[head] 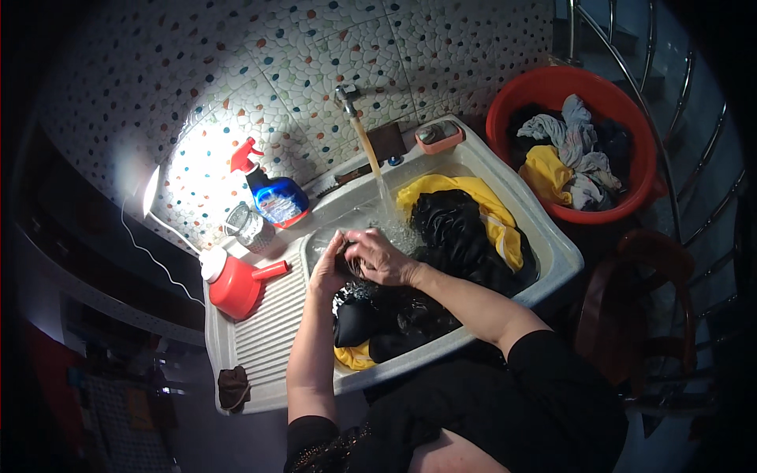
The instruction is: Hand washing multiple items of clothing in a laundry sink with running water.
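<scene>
My left hand (pixel 324 267) and my right hand (pixel 389 260) are pressed together around a small dark cloth (pixel 353 267), mostly hidden by the fingers. Both are over the basin of a laundry sink (pixel 553 266). Water (pixel 383 192) runs from a tap (pixel 346 97) through a yellowish hose (pixel 365 142) into the basin, beyond my hands. Soaked black fabric (pixel 446 222) lies to the right, with yellow fabric (pixel 467 186) around it. Closer to me, more black cloth (pixel 358 324) and a yellow piece (pixel 355 356) lie in the water.
A ribbed washboard (pixel 269 337) forms the sink's left side, holding a red plastic dipper (pixel 233 290), a cup (pixel 251 230) and a crumpled brown cloth (pixel 233 388). Behind stand a blue spray bottle (pixel 278 198) and a soap dish (pixel 439 142). A red tub (pixel 502 100) of laundry sits right, beside metal railings (pixel 665 154).
</scene>
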